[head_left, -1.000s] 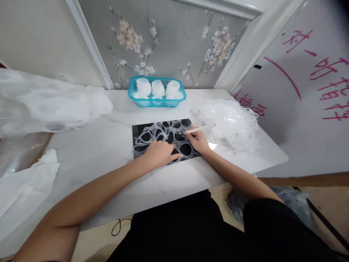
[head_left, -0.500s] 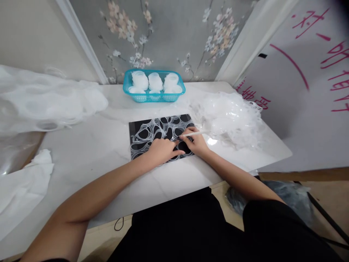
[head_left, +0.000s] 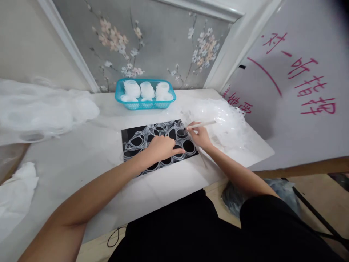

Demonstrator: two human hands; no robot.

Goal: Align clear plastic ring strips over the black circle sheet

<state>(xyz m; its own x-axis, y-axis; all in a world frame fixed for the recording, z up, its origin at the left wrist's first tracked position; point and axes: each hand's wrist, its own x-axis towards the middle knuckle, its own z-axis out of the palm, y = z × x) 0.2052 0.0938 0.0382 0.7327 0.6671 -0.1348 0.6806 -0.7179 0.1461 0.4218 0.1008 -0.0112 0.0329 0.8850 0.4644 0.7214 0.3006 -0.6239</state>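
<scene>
A black rectangular sheet [head_left: 131, 135] lies on the table, covered with overlapping translucent whitish rings [head_left: 189, 146]. My left hand [head_left: 161, 148] rests palm down on the sheet, thumb stretched out to the right and apart from the fingers, which are partly hidden. At the sheet's right edge, my right hand [head_left: 201, 136] is closed around a slim white pen-like tool [head_left: 204, 124]. The tool's dark tip points left over the sheet; whether it touches a ring I cannot tell. Beside this hand spreads a pile of clear plastic rings [head_left: 225, 122].
Behind the sheet stands a blue plastic basket [head_left: 145, 105] holding several stacks of white rings [head_left: 147, 89]. A heap of translucent white material [head_left: 46, 112] and a crumpled white cloth or paper [head_left: 20, 194] lie left. A whiteboard [head_left: 286, 134] with red writing stands right of the white table [head_left: 89, 163].
My right hand has moved from the sheet's inner area to its right edge, still holding the tool. My left hand stays on the sheet. The camera view has shifted slightly.
</scene>
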